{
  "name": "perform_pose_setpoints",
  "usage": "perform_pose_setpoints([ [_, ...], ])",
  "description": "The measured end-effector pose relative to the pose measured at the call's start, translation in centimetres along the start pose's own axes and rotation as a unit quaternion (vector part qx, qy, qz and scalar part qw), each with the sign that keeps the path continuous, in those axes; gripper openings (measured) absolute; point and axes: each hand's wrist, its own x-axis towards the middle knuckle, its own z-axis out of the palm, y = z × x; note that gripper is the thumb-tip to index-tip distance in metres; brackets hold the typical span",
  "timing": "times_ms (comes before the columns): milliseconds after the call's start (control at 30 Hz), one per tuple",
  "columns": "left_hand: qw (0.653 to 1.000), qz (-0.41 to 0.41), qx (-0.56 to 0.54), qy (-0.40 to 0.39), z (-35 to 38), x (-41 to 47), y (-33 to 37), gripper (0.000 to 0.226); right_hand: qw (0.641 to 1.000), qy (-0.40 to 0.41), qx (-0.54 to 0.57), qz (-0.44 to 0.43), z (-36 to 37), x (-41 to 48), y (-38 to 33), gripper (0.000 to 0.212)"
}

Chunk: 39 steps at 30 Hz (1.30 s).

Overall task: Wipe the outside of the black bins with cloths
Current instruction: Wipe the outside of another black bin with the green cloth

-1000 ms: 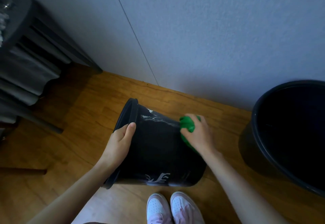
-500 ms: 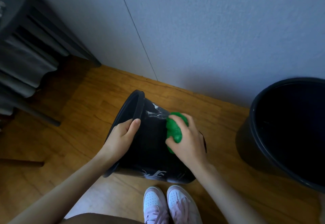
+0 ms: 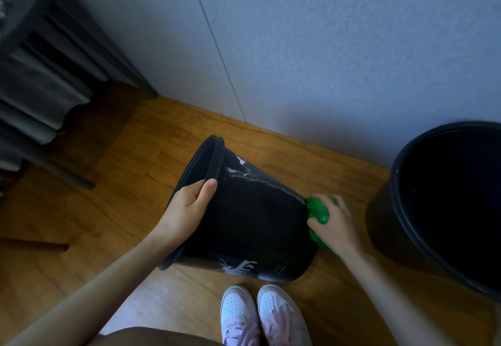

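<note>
Wooden floorboards (image 3: 151, 155) in a warm brown run up to a pale blue-grey wall (image 3: 339, 47), which carries one thin dark seam slanting down to the floor. At the upper left stands a dark piece of furniture (image 3: 51, 55) with slatted or folded grey parts, too dim and too cut off by the frame edge to identify. On the right, near the wall, a larger black bin (image 3: 444, 204) stands upright with its mouth open, its inside lost in shadow and its right side cut by the frame. Between the two, a smaller black bin (image 3: 252, 218) lies tipped on its side, rim toward the upper left and base toward the lower right, its lower wall close to the floor just ahead of a pair of white and pink shoes (image 3: 264, 316). White scuffs streak its upper wall and a pale printed mark shows near its lower edge, too small to read. The left hand (image 3: 189, 207) grips the rim, thumb on the outer wall and the fingers curled inside, hidden. The right hand (image 3: 333, 226) is closed around a bunched green cloth (image 3: 318, 212) pressed against the bin's base end; part of the cloth is hidden under the palm.
</note>
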Motion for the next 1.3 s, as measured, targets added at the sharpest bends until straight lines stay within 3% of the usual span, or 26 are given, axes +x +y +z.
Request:
perform_pose_setpoints([
  [167, 1.0, -0.001, 0.001, -0.022, 0.0, -0.5, 0.2, 0.056, 0.986, 0.036, 0.031, -0.16, 1.0, -1.8, -6.3, 0.056],
  [233, 1.0, 0.0, 0.001, -0.026, -0.2, -0.6, 0.0, 0.058, 0.981, 0.04, 0.045, -0.185, 1.2, -0.9, -7.9, 0.054],
  [333, 1.0, -0.004, -0.006, -0.027, -0.5, -0.6, -0.4, 0.052, 0.989, 0.032, 0.054, -0.136, 1.3, 1.7, -7.7, 0.049],
  [433, 0.999, -0.004, -0.011, -0.039, -0.5, -1.0, -0.2, 0.047, 1.0, 0.006, 0.015, -0.024, 1.2, 4.0, -4.7, 0.045],
  [567, 0.993, -0.013, -0.105, -0.054, 0.1, -1.9, 0.9, 0.016, 0.999, -0.006, -0.019, 0.044, 1.0, 3.9, -1.7, 0.045],
  [667, 0.987, -0.023, -0.146, -0.069, 0.2, -1.8, 1.5, 0.035, 0.999, 0.016, -0.007, 0.031, 1.0, 3.2, -1.7, 0.048],
  [900, 0.992, -0.025, -0.096, -0.084, -0.6, -0.7, 2.2, 0.032, 0.988, 0.105, 0.103, -0.05, 0.1, -0.7, -4.2, 0.065],
  [1033, 0.996, -0.003, -0.061, -0.071, -0.6, -0.9, 2.4, 0.034, 0.955, 0.152, 0.153, -0.203, -0.2, -2.6, -8.0, 0.056],
  [1300, 0.993, -0.001, -0.111, -0.035, 0.0, -1.6, 3.8, 0.04, 0.935, 0.08, 0.083, -0.334, 1.6, -5.4, -10.6, 0.053],
])
